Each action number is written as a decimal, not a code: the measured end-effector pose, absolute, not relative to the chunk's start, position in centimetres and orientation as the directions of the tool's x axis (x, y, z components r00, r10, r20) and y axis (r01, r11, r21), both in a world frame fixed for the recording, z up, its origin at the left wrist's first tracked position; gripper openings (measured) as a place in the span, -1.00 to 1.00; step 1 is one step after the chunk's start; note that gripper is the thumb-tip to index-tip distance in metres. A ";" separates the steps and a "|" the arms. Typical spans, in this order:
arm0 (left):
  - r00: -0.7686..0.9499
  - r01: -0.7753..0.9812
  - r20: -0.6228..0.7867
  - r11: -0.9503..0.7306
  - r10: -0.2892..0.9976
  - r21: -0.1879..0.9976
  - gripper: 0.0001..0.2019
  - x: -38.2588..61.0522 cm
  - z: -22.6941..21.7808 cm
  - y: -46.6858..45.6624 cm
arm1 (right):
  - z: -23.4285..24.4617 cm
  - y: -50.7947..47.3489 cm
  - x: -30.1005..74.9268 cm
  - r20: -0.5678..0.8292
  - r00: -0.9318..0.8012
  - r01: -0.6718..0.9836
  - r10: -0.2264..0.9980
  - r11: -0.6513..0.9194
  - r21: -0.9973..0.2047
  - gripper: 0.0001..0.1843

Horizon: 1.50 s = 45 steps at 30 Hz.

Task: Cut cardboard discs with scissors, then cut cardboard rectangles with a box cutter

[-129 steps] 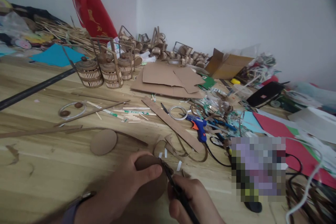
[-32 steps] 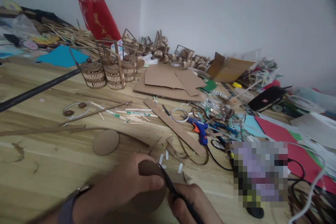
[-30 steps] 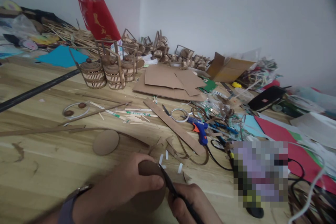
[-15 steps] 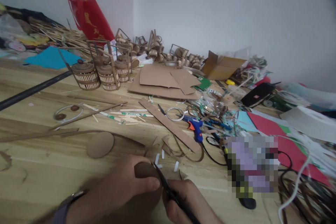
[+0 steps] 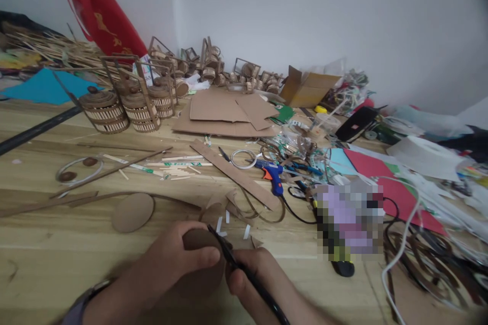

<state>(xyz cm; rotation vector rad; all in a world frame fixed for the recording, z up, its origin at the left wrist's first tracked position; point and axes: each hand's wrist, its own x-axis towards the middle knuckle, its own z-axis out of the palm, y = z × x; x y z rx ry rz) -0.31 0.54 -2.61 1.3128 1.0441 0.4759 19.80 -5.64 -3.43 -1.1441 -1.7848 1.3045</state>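
My left hand is closed on a round brown cardboard piece, its thumb lying across the near face. Part of the piece is hidden behind the fingers and in shadow. My right hand grips a slim black pointed tool that looks like tweezers. The tool's tip rests at the upper right rim of the cardboard piece. Small white paper strips lie just beyond my hands. A flat cardboard disc lies on the table to the left.
A blue glue gun, a white tape ring and a long cardboard strip lie ahead. Small lidded baskets stand at the back left. Cardboard sheets are stacked behind. Cables and red paper crowd the right.
The whole view has shifted, so the table things appear further left. Both hands keep their hold, and the black tool stays at the rim of the cardboard piece.
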 end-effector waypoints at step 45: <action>0.529 0.514 -0.042 -0.280 0.848 0.811 0.11 1.2 -2.7 -0.6 | -3.1 -4.5 19.8 -0.116 -0.193 0.005 0.974 -0.118 -0.993 -0.35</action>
